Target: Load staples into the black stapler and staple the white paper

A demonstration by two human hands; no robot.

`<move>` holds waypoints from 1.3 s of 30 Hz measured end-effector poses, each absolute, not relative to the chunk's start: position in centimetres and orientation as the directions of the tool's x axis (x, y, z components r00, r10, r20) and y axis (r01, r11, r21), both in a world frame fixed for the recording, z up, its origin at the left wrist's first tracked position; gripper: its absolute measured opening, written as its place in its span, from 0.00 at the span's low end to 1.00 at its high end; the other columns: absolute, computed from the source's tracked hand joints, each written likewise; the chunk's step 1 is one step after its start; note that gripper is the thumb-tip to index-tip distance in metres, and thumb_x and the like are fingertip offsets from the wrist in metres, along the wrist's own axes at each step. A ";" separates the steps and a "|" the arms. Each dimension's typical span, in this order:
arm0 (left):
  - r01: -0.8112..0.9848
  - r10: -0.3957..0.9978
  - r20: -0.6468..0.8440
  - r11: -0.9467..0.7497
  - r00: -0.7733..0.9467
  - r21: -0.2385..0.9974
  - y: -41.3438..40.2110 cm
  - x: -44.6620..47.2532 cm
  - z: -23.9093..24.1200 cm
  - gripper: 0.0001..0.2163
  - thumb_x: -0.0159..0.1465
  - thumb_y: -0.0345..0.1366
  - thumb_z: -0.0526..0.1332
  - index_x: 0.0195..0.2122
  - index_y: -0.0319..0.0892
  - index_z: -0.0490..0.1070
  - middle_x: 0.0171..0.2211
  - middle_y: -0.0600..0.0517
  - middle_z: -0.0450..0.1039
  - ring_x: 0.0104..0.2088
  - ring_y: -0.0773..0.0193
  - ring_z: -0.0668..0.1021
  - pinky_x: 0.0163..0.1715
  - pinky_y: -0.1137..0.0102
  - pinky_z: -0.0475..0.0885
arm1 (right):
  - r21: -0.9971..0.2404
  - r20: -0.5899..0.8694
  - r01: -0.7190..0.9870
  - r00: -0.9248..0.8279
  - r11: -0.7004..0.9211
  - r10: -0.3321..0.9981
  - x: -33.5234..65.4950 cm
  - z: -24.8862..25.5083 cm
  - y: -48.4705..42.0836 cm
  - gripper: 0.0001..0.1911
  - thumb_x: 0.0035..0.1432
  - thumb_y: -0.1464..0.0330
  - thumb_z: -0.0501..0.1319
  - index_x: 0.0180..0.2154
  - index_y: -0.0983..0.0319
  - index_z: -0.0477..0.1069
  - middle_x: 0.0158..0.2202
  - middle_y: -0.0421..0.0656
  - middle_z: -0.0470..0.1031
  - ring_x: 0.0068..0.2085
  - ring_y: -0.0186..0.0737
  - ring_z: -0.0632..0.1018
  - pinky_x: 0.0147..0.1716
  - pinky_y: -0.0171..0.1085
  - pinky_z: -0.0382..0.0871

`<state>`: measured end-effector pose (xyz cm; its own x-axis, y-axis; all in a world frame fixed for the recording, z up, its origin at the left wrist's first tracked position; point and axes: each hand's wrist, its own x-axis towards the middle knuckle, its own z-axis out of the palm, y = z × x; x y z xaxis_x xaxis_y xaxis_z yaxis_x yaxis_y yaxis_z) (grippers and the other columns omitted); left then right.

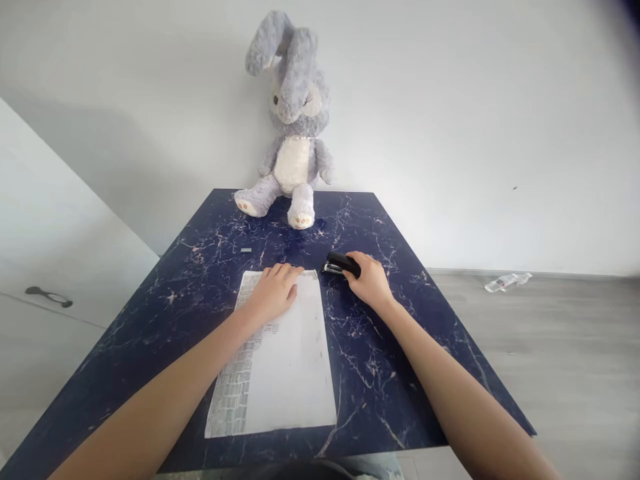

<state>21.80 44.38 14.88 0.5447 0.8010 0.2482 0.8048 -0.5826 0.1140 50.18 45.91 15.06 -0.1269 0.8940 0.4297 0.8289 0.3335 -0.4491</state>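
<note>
Your desk [430, 313] is a dark blue marbled slab, and the work on it looks to be at the stapling stage, just at the grasp; the sheets are held in place but the tool is not yet over them. The paper [290, 373] lies flat in the middle of the desk, a white sheet over a printed one whose columns show along its left edge; your left hand [273, 292] rests on its far end, palm down, fingers together and flat, pinning it. Your right hand [369, 280] is curled over the rear of the black stapler [341, 263], which sits on the desk just beside the paper's far right corner, its mouth pointing at that corner. By my reading, the next move calls for you to bring that mouth over the corner while your left hand keeps the sheets square. A small strip of staples [245, 250] lies apart, further up the desk.
</note>
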 end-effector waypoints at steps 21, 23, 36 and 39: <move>0.662 0.697 0.098 -0.708 0.710 0.245 43.6 21.7 14.7 0.36 0.68 0.19 0.47 0.72 0.60 0.56 0.75 0.55 0.51 0.75 0.49 0.54 0.69 0.36 0.49 | -0.538 0.404 0.648 -0.363 0.539 0.840 49.4 15.1 45.7 0.20 0.50 0.76 0.62 0.46 0.58 0.75 0.44 0.42 0.82 0.45 0.48 0.81 0.49 0.43 0.71; 0.650 0.684 0.087 -0.720 0.725 0.243 43.5 21.7 14.9 0.36 0.68 0.19 0.46 0.72 0.61 0.56 0.75 0.55 0.51 0.74 0.50 0.54 0.69 0.36 0.48 | -0.546 0.410 0.649 -0.345 0.530 0.844 49.2 15.2 45.6 0.20 0.49 0.77 0.61 0.45 0.58 0.75 0.43 0.41 0.82 0.43 0.47 0.81 0.47 0.42 0.71; 0.704 0.722 0.058 -0.687 0.689 0.183 42.7 23.5 14.3 0.37 0.70 0.20 0.48 0.72 0.68 0.54 0.76 0.55 0.47 0.74 0.42 0.54 0.67 0.31 0.47 | -0.500 0.452 0.649 -0.370 0.574 0.812 48.7 15.2 45.5 0.18 0.49 0.75 0.61 0.44 0.60 0.74 0.41 0.43 0.81 0.42 0.47 0.81 0.47 0.40 0.71; 0.712 0.732 0.062 -0.676 0.678 0.191 42.4 24.0 13.9 0.36 0.71 0.21 0.48 0.72 0.69 0.53 0.77 0.55 0.44 0.75 0.40 0.51 0.66 0.29 0.45 | -0.470 0.454 0.665 -0.382 0.580 0.805 48.4 15.6 45.3 0.11 0.60 0.69 0.62 0.45 0.60 0.74 0.41 0.44 0.81 0.41 0.46 0.81 0.46 0.41 0.70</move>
<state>23.95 42.43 13.94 0.6783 0.7322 0.0619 0.7120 -0.6758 0.1906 48.39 45.27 15.64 -0.3815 0.8054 0.4536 0.6654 0.5799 -0.4701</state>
